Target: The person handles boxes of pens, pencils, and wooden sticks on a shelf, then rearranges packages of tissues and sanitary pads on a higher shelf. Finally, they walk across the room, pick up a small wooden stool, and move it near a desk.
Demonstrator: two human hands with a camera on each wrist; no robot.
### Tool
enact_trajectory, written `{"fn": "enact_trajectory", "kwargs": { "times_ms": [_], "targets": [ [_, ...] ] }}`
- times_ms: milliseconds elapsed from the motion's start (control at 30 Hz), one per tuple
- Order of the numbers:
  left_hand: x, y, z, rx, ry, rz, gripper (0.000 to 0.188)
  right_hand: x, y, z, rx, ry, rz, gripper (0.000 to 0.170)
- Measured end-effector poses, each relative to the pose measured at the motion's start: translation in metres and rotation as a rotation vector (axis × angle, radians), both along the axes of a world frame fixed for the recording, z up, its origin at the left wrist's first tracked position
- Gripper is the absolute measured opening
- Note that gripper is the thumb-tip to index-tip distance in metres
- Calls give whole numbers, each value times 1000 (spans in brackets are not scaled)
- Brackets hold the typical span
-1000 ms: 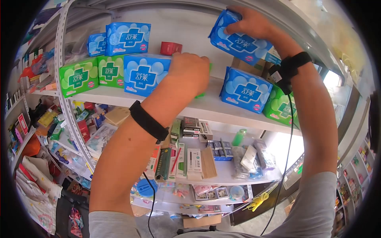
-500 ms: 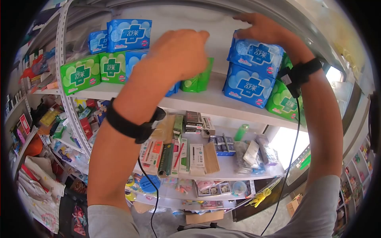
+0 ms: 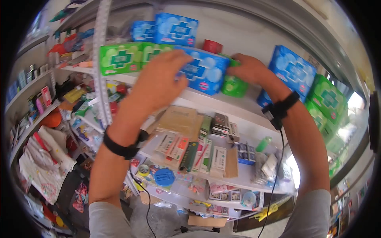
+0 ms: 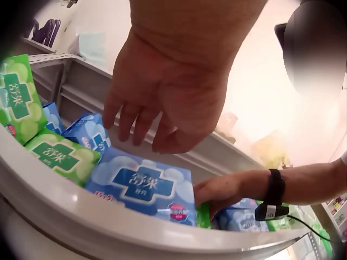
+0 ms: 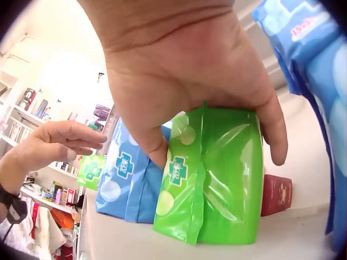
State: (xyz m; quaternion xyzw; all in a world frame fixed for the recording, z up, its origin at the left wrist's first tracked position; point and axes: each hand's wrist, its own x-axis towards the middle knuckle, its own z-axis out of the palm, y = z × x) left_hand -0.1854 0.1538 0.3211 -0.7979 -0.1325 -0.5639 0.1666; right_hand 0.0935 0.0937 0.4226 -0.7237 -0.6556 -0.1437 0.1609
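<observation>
My right hand straddles a green pack of sanitary pads, thumb on one side and fingers on the other. The pack stands on the shelf beside a large blue pack, their sides close together. In front of that blue pack's left part is my left hand, its fingers loosely bent. Nothing lies in this left hand in the left wrist view, where it hovers above the blue pack's top edge. Behind the green pack a small red box shows.
More green packs and a blue pack stand at left. At right, a blue pack rests on another, beside green ones. Below are pen boxes on a lower shelf. A metal upright borders the left end.
My right hand set the blue pack on another at right, let go, and moved left to the green pack. My left hand moved left, away from the green pack. The head view has turned left.
</observation>
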Motion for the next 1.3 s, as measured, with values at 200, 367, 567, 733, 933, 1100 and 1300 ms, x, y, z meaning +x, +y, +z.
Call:
{"fn": "enact_trajectory", "kwargs": {
  "times_ms": [200, 367, 567, 733, 933, 1100, 1300],
  "targets": [
    [33, -18, -34, -110, 32, -83, 33, -15, -7, -6, 303, -32, -73, 73],
    [57, -24, -44, -105, 33, -81, 31, -39, -49, 20, 582, -280, -1, 64],
    [75, -22, -48, -40, -12, -179, 31, -29, -66, 52, 735, 2, 449, 57],
    [40, -7, -26, -165, -331, 7, 40, -26, -81, 57, 568, 440, 550, 52],
    [30, 39, -20, -484, -301, 90, 76, -28, -116, 50, 571, 615, 609, 50],
    [48, 40, -9, -535, -240, 69, 81, -26, -169, 24, 645, 684, 604, 52],
    [79, -1, 0, -613, -157, -150, 67, 20, -241, -35, 732, 664, 573, 69]
  ]
}}
